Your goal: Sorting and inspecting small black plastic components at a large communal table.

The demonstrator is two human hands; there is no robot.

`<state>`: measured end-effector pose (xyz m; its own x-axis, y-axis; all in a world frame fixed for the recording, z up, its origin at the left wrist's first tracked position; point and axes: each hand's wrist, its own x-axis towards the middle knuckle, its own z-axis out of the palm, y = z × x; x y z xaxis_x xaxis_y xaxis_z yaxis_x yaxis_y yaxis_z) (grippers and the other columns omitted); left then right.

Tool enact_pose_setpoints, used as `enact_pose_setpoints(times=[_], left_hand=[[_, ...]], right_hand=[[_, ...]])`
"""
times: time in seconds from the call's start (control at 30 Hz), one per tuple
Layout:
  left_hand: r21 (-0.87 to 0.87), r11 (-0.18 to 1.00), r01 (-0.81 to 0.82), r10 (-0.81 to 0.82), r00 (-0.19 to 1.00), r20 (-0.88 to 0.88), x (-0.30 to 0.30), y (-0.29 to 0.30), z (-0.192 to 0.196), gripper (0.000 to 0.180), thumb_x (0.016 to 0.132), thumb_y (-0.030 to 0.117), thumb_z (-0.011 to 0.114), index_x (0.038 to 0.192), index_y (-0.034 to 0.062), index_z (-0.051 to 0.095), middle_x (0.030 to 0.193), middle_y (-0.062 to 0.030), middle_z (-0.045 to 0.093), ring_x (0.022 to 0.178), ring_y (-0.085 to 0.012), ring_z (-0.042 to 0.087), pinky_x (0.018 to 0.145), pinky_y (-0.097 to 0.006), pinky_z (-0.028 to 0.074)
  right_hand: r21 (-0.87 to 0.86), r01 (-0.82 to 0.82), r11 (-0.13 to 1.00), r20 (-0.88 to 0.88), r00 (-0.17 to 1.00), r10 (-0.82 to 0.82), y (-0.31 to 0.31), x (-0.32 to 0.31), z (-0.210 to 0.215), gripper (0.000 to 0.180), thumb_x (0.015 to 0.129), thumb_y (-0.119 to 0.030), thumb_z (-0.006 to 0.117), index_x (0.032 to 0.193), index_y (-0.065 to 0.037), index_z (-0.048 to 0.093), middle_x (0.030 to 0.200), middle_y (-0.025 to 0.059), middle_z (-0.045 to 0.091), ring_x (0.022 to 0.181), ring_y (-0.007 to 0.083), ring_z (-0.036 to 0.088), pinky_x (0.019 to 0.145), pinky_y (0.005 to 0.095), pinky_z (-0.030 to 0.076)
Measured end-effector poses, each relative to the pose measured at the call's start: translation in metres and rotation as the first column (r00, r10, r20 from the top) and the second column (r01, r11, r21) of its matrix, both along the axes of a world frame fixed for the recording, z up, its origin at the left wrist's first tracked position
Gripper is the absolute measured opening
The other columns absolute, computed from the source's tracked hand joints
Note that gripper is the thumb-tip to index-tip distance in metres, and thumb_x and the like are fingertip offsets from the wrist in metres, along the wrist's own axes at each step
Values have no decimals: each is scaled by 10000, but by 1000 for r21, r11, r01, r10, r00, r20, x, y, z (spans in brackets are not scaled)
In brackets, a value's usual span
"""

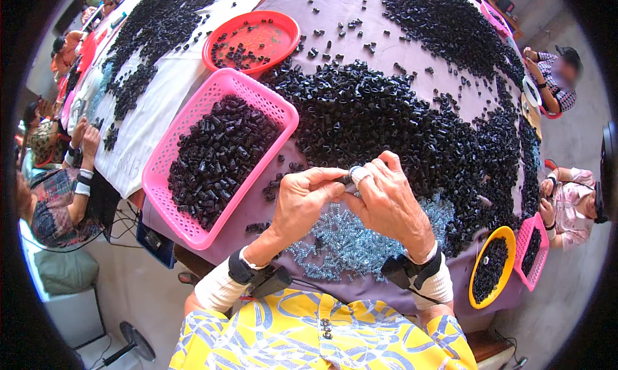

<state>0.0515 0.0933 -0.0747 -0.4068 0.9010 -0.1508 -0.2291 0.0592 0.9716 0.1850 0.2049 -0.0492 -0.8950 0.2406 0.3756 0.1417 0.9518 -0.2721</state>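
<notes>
In front of my chest, both hands are closed and meet over the table. My left hand (301,199) pinches a small black plastic piece (344,179) between thumb and fingertips. My right hand (391,199) grips the other end of the same piece, its fingers hiding most of it; white tape wraps one finger. Below the hands lies a heap of small silvery-blue coil springs (351,241). Just beyond them spreads a large pile of small black plastic parts (360,112). Left of my left hand, a pink perforated basket (183,231) holds many similar black parts.
A red round tray (270,38) with scattered black pieces stands behind the basket. At the right edge are a yellow bowl (475,286) and another pink basket (535,267). Co-workers sit on both sides, one person (58,196) at left. More black heaps (444,22) cover the far cloth.
</notes>
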Motion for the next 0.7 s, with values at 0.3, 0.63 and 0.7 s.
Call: enact_pose_setpoints(times=[0.3,0.63,0.7], left_hand=[[-29,1000,-4,13,944,330,-3,-3,-7,240,858,36,626,1085,-41,631,979,-94,676,857,-131,639,809,-274,515],[-43,999,1,17,910,414,0,0,-7,206,903,148,609,1035,-6,651,918,-45,665,797,-108,632,753,-257,516],[-57,998,15,10,913,408,1,-1,-7,203,908,166,607,1018,2,655,896,-32,661,781,-98,627,740,-250,515]], right_hand=[[68,138,988,-88,987,-132,-2,-5,-3,307,730,-258,721,866,-22,580,733,80,575,738,242,571,896,488,348],[32,107,994,-171,980,-100,0,-14,-18,324,691,-234,732,885,-22,581,725,73,581,729,245,582,892,466,357],[-37,70,997,-182,980,-75,0,-13,-20,334,677,-240,743,871,-23,579,722,70,575,721,249,577,871,448,362]])
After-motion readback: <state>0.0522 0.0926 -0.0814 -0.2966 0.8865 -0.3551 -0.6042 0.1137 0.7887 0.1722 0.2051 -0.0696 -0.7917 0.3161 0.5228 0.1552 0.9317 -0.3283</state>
